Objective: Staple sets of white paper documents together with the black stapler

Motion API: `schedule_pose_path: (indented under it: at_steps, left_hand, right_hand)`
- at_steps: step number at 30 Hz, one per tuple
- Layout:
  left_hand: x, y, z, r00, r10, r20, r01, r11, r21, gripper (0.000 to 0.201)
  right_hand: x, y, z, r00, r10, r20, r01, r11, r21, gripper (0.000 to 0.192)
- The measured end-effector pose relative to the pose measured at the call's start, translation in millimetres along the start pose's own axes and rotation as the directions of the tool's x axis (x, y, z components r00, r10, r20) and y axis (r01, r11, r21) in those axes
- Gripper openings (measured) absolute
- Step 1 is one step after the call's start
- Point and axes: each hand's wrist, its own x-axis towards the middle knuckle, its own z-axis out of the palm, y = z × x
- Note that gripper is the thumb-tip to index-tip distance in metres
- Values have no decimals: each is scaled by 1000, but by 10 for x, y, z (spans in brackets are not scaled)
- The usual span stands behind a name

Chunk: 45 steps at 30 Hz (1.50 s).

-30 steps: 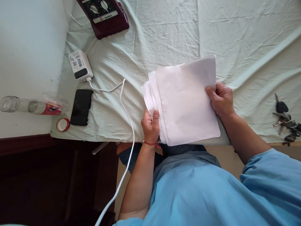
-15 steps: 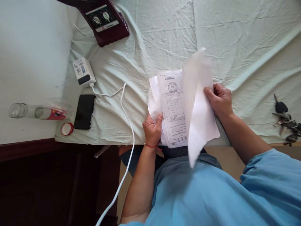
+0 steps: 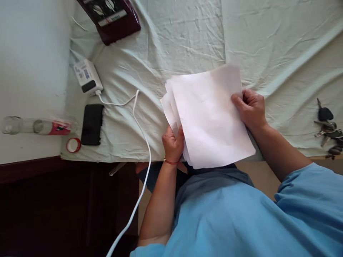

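A stack of paper sheets (image 3: 211, 117) is held at the table's near edge, with a blank white side facing up. My left hand (image 3: 173, 144) grips the stack's left edge, thumb on top and fingers hidden underneath. On that side several sheet edges fan out unevenly. My right hand (image 3: 250, 109) pinches the right edge between thumb and curled fingers. Any print on the sheets below is covered by the top one. A red string bracelet circles my left wrist.
On the left lie a black phone (image 3: 92, 125), a white plug-in box (image 3: 88, 77) with a white cable (image 3: 144, 134), a tape roll (image 3: 73, 145) and a glass bottle (image 3: 40, 126). A dark red device (image 3: 118, 26) stands farther back. Keys (image 3: 328, 125) rest at the right on the pale tablecloth (image 3: 184, 35).
The lifted, folded-over sheets have come down flat to the left, covering the printed, stamped page. Both hands keep their grip; the camera view has shifted slightly.
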Motion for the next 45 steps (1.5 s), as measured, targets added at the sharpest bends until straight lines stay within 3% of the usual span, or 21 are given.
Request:
schedule_pose_path:
  at_steps: [4,11,20,31,41,45]
  left_hand:
    - [5,-42,37,998,57,-12,-57,998,-17,39]
    - [8,-4,45,999,34,25,-33,998,-50,31]
    - [9,-14,41,998,54,-14,-54,997,-56,30]
    - [24,-15,34,996,91,13,-90,994,-57,31]
    - [25,-84,49,999,35,-41,-39,994,-103,40]
    - [22,-36,48,998,24,-50,-26,999,-44,34]
  right_hand:
    - [13,57,4,999,-37,-18,37,999,2,59]
    - [33,44,89,993,-21,-115,28,998,57,45]
    - [82,116,54,995,-43,-89,46,998,39,51]
    - [96,115,66,993,-68,-93,72,997,41,53]
    - [68,77,89,997,-16,-77,22,997,71,51]
    - [75,112,63,998,-3,-64,5,999,32,50]
